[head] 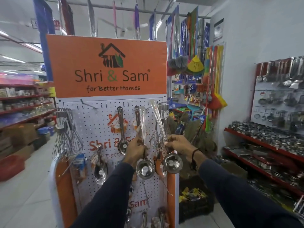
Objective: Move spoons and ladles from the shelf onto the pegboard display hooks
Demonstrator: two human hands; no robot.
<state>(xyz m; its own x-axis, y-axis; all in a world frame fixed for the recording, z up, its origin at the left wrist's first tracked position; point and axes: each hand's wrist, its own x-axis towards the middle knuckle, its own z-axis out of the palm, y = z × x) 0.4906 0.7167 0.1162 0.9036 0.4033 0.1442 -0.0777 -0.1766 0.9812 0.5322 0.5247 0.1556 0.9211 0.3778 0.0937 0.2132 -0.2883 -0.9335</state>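
A white pegboard (100, 129) under an orange sign stands right in front of me. My left hand (135, 149) grips the handle of a steel ladle (145, 169), bowl down, its handle top up by a hook (144, 108). My right hand (178, 145) holds a second steel ladle (172, 162), its long handle tilted up and left toward the upper right hooks. A large spoon (122, 142) hangs on the board just left of my left hand. Another spoon (100, 170) hangs lower left.
Whisks (65, 139) hang at the board's left edge and more whisks (158, 137) at its right. An empty hook (87, 103) juts out top left. Red shelves of steelware (266, 142) line the right wall. Brooms (195, 63) hang behind the board.
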